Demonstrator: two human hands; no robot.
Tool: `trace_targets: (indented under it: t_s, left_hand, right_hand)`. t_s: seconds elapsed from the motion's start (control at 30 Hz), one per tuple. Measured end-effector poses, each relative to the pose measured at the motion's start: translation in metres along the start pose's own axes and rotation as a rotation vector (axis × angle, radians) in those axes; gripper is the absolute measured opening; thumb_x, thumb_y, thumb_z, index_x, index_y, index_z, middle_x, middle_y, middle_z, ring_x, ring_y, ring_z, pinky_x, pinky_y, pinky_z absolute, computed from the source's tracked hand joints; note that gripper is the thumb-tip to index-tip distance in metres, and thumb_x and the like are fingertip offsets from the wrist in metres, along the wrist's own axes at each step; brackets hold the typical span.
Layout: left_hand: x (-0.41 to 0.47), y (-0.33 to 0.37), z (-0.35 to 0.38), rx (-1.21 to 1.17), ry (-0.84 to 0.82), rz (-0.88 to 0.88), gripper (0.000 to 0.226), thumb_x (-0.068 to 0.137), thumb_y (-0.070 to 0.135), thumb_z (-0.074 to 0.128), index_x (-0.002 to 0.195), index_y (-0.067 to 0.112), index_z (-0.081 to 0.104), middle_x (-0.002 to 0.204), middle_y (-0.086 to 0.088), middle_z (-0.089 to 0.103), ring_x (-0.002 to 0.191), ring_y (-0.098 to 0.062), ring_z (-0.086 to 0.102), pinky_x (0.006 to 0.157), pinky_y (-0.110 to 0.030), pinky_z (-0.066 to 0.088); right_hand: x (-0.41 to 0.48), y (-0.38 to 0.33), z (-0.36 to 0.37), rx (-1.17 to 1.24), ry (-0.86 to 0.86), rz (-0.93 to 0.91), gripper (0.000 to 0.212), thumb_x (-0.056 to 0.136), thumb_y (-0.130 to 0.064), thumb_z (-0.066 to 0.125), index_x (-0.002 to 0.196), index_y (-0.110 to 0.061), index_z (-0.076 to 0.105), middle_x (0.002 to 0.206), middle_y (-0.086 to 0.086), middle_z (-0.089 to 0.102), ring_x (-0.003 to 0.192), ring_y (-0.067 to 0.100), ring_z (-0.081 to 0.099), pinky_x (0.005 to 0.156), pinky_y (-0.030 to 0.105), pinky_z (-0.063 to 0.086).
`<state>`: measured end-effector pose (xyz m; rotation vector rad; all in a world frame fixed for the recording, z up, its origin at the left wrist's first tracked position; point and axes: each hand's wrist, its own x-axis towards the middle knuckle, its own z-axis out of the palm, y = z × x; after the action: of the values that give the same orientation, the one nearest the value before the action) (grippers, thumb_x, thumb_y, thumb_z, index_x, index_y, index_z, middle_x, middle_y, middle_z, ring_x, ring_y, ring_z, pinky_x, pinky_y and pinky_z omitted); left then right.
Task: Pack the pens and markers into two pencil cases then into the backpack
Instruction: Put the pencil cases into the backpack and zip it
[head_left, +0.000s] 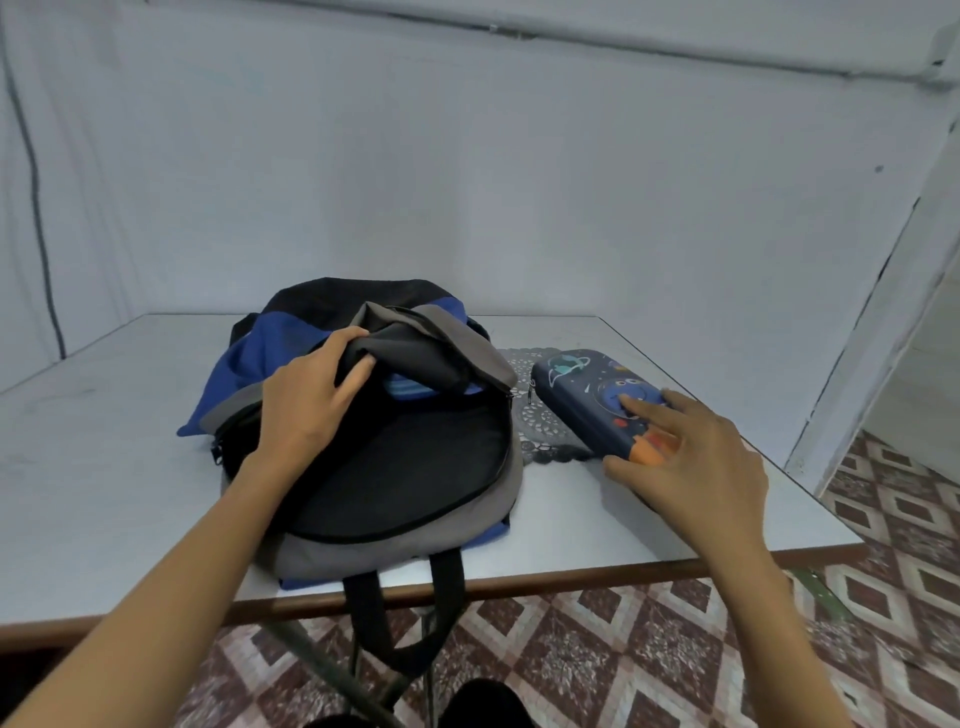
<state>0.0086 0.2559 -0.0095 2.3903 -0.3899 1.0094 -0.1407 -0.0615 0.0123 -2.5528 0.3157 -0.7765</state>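
The left hand (306, 400) grips the open backpack's (395, 499) flap; the right hand (691, 457) rests spread fingers on the navy pencil case (582, 384) on the table (104, 467).

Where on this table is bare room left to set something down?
Widest bare patch: the table left of the backpack, out to its left edge. A smaller one lies along the near edge, between backpack and pencil case. Crowded: the gap between those two, filled by the doily, with the right hand on the case.
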Motion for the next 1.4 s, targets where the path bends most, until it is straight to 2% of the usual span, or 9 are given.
trace_targets:
  t_s: [0.1,0.2,0.53,0.63,0.73,1.0,1.13,1.27,1.4]
  left_hand:
    - [0.004,0.002,0.000,0.017,0.003,-0.005,0.039,0.100,0.040,0.048,0.135,0.024,0.050,0.089,-0.006,0.068,0.078,-0.023,0.062,0.063,-0.032,0.040]
    - [0.007,0.003,-0.001,0.019,-0.024,-0.034,0.039,0.101,0.043,0.045,0.134,0.025,0.051,0.090,-0.005,0.068,0.082,-0.025,0.063,0.065,-0.036,0.044]
    - [0.021,0.002,-0.011,-0.079,-0.153,-0.152,0.033,0.099,0.050,0.045,0.127,0.035,0.055,0.105,-0.004,0.070,0.102,-0.028,0.061,0.090,-0.048,0.047]
    - [0.023,0.003,-0.015,-0.094,-0.168,-0.130,0.032,0.099,0.048,0.046,0.126,0.033,0.056,0.108,-0.001,0.069,0.103,-0.025,0.060,0.089,-0.045,0.046]
    - [0.024,0.004,-0.018,-0.089,-0.178,-0.116,0.031,0.099,0.047,0.047,0.125,0.033,0.055,0.097,0.004,0.067,0.099,-0.022,0.060,0.084,-0.042,0.045]
    - [0.023,0.004,-0.020,-0.081,-0.154,-0.095,0.032,0.099,0.044,0.048,0.127,0.031,0.054,0.088,0.008,0.060,0.096,-0.023,0.060,0.083,-0.043,0.047]
    - [0.021,0.004,-0.019,-0.102,-0.142,-0.081,0.031,0.099,0.044,0.048,0.127,0.031,0.054,0.089,0.009,0.061,0.093,-0.020,0.061,0.082,-0.041,0.048]
    - [0.022,0.004,-0.020,-0.106,-0.139,-0.075,0.031,0.099,0.044,0.048,0.127,0.031,0.054,0.089,0.009,0.062,0.090,-0.018,0.060,0.080,-0.040,0.046]
    - [0.024,0.003,-0.022,-0.104,-0.138,-0.071,0.032,0.099,0.045,0.047,0.127,0.032,0.054,0.089,0.006,0.066,0.089,-0.017,0.061,0.076,-0.038,0.045]
  right_hand:
    - [-0.006,-0.025,-0.007,0.051,-0.024,-0.060,0.057,0.066,-0.043,0.077,0.120,-0.047,0.061,0.141,-0.014,0.049,0.126,0.019,0.046,0.095,0.043,0.039]
    - [-0.014,-0.049,-0.010,0.098,-0.077,-0.122,0.058,0.066,-0.044,0.077,0.121,-0.049,0.060,0.141,-0.017,0.048,0.126,0.016,0.045,0.095,0.040,0.037]
    - [-0.035,-0.108,0.029,0.105,-0.240,-0.290,0.061,0.063,-0.047,0.073,0.122,-0.047,0.059,0.138,-0.017,0.049,0.124,0.016,0.047,0.097,0.041,0.040]
    - [-0.035,-0.127,0.054,0.065,-0.260,-0.304,0.061,0.065,-0.046,0.072,0.124,-0.045,0.057,0.135,-0.015,0.050,0.119,0.020,0.047,0.086,0.037,0.033]
    - [-0.035,-0.146,0.080,0.032,-0.239,-0.303,0.059,0.067,-0.048,0.070,0.125,-0.043,0.056,0.135,-0.011,0.050,0.118,0.024,0.044,0.080,0.038,0.027]
    - [-0.035,-0.177,0.108,-0.031,-0.253,-0.310,0.058,0.078,-0.056,0.061,0.130,-0.032,0.050,0.134,0.004,0.048,0.117,0.033,0.042,0.090,0.047,0.034]
    - [-0.043,-0.172,0.112,-0.071,-0.369,-0.430,0.071,0.083,-0.063,0.054,0.144,-0.032,0.035,0.152,0.010,0.028,0.127,0.037,0.032,0.097,0.050,0.032]
    - [-0.031,-0.147,0.102,0.110,-0.534,-0.496,0.085,0.080,-0.059,0.065,0.151,-0.035,0.025,0.161,0.006,0.012,0.142,0.031,0.018,0.110,0.048,0.027]
    - [-0.022,-0.139,0.101,0.131,-0.595,-0.545,0.085,0.079,-0.058,0.068,0.150,-0.033,0.029,0.161,0.007,0.014,0.146,0.027,0.015,0.113,0.046,0.029]
